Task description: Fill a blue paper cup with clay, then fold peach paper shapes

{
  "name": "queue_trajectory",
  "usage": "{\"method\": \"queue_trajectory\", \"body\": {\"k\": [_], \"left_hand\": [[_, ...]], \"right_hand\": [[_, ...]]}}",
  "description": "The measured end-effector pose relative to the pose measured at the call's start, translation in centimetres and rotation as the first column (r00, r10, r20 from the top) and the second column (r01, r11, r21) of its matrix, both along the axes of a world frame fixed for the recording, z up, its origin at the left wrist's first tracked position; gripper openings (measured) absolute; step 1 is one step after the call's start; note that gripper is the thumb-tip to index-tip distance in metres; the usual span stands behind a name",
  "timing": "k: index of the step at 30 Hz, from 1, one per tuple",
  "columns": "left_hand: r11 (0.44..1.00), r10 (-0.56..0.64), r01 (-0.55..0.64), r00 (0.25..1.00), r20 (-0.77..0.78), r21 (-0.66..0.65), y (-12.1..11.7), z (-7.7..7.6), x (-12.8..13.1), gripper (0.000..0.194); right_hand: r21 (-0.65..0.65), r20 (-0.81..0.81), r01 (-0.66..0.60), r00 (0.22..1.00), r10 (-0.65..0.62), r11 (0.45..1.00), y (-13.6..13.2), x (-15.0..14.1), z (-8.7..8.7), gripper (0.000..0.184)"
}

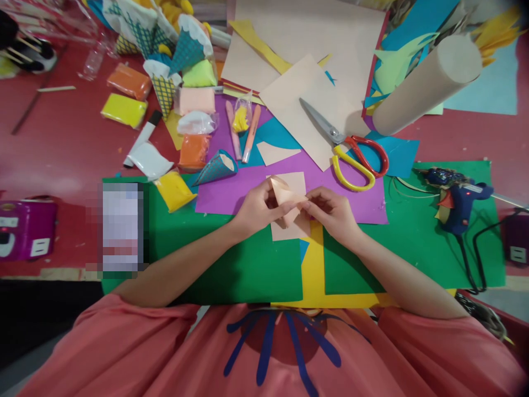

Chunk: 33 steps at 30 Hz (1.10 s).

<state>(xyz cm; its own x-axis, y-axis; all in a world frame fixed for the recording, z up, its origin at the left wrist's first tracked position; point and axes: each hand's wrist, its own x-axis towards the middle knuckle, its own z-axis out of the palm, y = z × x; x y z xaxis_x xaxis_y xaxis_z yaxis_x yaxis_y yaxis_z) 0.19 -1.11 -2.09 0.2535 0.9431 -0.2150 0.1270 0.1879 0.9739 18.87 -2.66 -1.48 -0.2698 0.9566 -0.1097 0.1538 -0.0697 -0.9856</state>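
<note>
Between my two hands is a small piece of peach paper (284,193), curled into a cone-like shape. My left hand (261,205) is closed around its left side, the thumb across its front. At its right corner, my right hand (330,209) pinches the paper between thumb and fingers. Beneath lies a flat peach paper square (295,182) on purple sheet (223,193). Up and to the right rest scissors (336,135) with one red and one yellow handle loop. To the left of my hands is a blue patterned paper cone (215,168).
Soft clay packs (129,81) and finished paper cones (192,47) crowd the upper left. A blue hot glue gun (460,201) lies at right on a green sheet (413,264). Behind stands a peach paper roll (430,82). A blurred rectangular object (120,226) is at left.
</note>
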Motion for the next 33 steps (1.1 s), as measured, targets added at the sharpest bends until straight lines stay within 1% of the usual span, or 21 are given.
{"method": "queue_trajectory", "body": {"k": [3, 7, 12, 15, 18, 23, 27, 33], "left_hand": [[1.000, -0.008, 0.008, 1.000, -0.012, 0.020, -0.09, 0.08, 0.04, 0.050], [0.999, -0.040, 0.039, 0.998, 0.042, 0.020, -0.13, 0.21, 0.03, 0.049], [0.991, -0.074, 0.059, 0.989, 0.126, 0.123, 0.03, -0.31, -0.29, 0.051], [0.982, -0.069, 0.052, 0.994, 0.085, 0.184, 0.14, -0.60, -0.49, 0.043], [0.976, -0.044, 0.036, 0.998, 0.034, 0.212, 0.21, -0.51, -0.54, 0.038], [0.972, -0.016, 0.012, 1.000, 0.014, 0.234, 0.25, -0.17, -0.43, 0.035], [0.973, -0.014, 0.012, 1.000, 0.008, 0.229, 0.24, -0.29, -0.43, 0.035], [0.972, -0.010, 0.010, 1.000, -0.002, 0.235, 0.22, -0.32, -0.43, 0.035]], "right_hand": [[0.010, 0.041, -0.010, 0.999, 0.009, 1.000, 0.07, -0.05, -0.02, 0.031], [-0.011, 0.058, -0.045, 0.997, 0.045, 0.999, 0.13, 0.01, 0.16, 0.031], [-0.034, 0.033, -0.099, 0.994, 0.101, 0.994, 0.14, 0.18, 0.23, 0.026], [-0.030, 0.041, -0.119, 0.992, 0.120, 0.992, 0.23, 0.23, 0.26, 0.024], [-0.038, 0.049, -0.126, 0.991, 0.128, 0.991, 0.33, 0.25, 0.38, 0.024], [-0.039, 0.060, -0.152, 0.986, 0.154, 0.988, 0.36, 0.23, 0.65, 0.024], [-0.038, 0.073, -0.152, 0.985, 0.155, 0.988, 0.31, 0.19, 0.61, 0.024], [-0.064, 0.050, -0.152, 0.987, 0.155, 0.986, 0.26, 0.19, 0.41, 0.023]]}}
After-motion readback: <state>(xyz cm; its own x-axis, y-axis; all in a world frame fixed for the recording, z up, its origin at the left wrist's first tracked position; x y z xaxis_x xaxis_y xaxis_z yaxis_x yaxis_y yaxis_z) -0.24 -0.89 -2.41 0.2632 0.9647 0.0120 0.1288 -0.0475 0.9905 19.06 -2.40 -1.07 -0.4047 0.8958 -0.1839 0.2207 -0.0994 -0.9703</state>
